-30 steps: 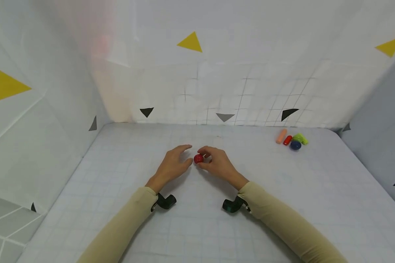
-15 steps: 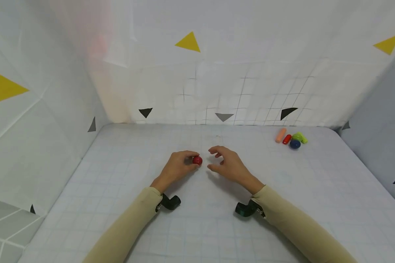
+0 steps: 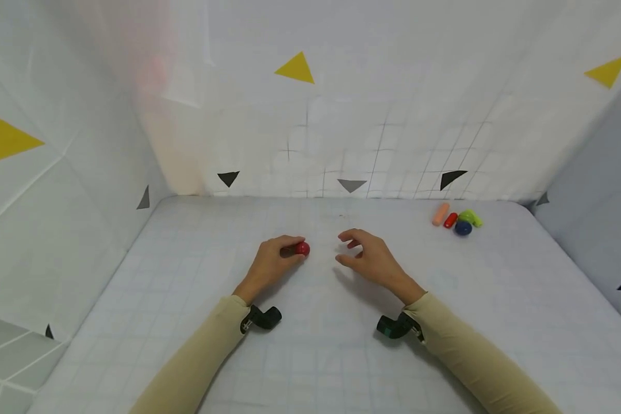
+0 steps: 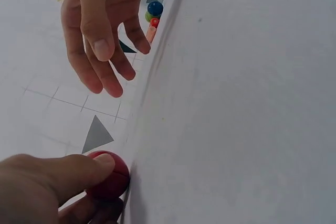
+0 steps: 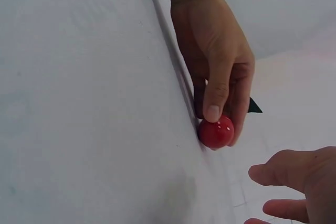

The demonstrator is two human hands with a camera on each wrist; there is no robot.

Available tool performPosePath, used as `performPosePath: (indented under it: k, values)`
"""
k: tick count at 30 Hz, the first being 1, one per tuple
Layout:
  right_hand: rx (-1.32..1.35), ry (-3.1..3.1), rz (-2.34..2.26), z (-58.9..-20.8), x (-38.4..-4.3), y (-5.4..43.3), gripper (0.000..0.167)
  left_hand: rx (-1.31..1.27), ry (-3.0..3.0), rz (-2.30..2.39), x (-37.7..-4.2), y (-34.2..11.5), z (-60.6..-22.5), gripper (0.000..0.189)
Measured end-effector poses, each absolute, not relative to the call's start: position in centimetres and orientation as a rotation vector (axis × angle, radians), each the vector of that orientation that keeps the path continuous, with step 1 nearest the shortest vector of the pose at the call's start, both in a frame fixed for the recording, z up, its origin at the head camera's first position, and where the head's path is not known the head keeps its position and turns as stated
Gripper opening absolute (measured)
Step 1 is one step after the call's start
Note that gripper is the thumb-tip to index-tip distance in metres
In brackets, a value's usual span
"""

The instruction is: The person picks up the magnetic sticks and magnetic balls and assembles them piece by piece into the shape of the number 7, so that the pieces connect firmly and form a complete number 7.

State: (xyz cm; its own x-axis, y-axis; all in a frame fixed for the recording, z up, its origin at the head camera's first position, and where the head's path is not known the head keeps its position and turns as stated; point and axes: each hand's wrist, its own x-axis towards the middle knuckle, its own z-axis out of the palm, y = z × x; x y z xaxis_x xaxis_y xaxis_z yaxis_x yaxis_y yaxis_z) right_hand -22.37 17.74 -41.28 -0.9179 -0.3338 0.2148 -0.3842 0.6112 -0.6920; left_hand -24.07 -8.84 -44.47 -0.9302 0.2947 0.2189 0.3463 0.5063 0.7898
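A small, glossy red ball (image 3: 303, 248) is pinched between the thumb and fingers of my left hand (image 3: 271, 261), at or just over the white table. In the right wrist view the thumb presses on the near side of the ball (image 5: 216, 132), while the fingers lie behind it. The left wrist view shows a dark seam line on the ball (image 4: 112, 178). To the right of the ball, and apart from it, my right hand (image 3: 370, 257) holds nothing; its thumb and fingers are spread, loosely bent.
At the table's back right lie a peach cylinder (image 3: 441, 214), a red capsule-shaped piece (image 3: 451, 220), a lime-green piece (image 3: 471, 217) and a dark blue ball (image 3: 463, 228). White walls with yellow and dark triangles stand behind and beside the table (image 3: 310, 356).
The right hand has released the red ball and drawn away to the right. My left hand has taken hold of the ball and shifted it slightly left.
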Motion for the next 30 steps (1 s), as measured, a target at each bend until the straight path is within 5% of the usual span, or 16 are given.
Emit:
performPosePath:
  k: [30]
  values:
    - [0.418, -2.871, 1.185, -39.7, -23.7, 21.2, 0.046, -0.522, -2.658, -1.568, -24.0, -9.2, -44.4, 0.041]
